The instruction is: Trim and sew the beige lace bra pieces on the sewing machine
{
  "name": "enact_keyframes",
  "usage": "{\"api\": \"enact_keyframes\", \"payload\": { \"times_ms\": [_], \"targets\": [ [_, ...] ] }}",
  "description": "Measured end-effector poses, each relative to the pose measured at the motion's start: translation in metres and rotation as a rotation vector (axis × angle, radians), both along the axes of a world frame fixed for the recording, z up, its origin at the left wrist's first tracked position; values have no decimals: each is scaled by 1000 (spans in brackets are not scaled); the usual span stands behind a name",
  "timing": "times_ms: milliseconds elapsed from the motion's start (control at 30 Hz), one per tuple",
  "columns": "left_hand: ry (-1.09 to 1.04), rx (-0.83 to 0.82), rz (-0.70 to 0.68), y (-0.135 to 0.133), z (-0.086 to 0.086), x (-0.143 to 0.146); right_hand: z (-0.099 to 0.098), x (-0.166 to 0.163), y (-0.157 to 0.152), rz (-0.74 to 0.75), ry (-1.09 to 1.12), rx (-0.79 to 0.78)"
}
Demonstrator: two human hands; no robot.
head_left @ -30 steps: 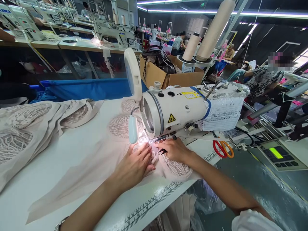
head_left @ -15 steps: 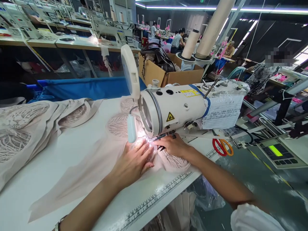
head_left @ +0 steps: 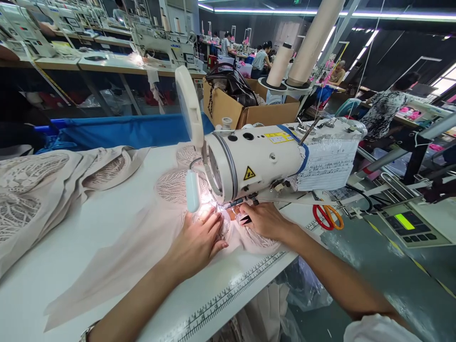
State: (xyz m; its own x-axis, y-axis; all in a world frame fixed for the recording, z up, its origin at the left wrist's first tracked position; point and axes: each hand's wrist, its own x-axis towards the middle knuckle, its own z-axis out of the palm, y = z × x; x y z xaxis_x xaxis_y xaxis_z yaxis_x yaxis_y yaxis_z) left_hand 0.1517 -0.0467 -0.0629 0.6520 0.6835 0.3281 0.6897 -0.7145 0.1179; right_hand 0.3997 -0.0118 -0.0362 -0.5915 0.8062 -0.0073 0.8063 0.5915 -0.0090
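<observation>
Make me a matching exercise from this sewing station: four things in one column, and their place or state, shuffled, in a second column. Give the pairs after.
Things:
1. left hand
2. right hand
3. scissors
4. cardboard box

Places or states:
A. behind the sewing machine, a dark bag in it
B. flat on the beige fabric, fingers toward the lit needle area
C. lying on the table right of the machine, red and orange handles
D. under the machine head, on the lace, holding a small dark tool

Pairs: 1-B, 2-D, 3-C, 4-A
</observation>
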Motion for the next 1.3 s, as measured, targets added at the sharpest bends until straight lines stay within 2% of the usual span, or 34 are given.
{"api": "enact_keyframes", "payload": {
  "times_ms": [200, 300, 500, 967, 1133, 1200, 1300],
  "targets": [
    [4, 7, -16, -1, 2, -1, -11, 9, -2, 244, 132, 82],
    [14, 16, -9, -2, 4, -1, -12, 11, 1, 294, 136, 111],
    [3, 5, -1, -1, 4, 0, -9, 6, 4, 270, 127, 114],
    [39, 10, 106, 5, 8, 1, -2, -8, 17, 138, 105, -22],
    [-18, -19, 146, 2, 8, 5, 1, -9, 19, 123, 92, -38],
    [-158, -69, 276, 12, 10, 0, 3, -3, 19, 45, 71, -1],
    [-454, -51, 628, 46, 16, -20, 7, 10, 14, -186, 89, 131]
  ]
}}
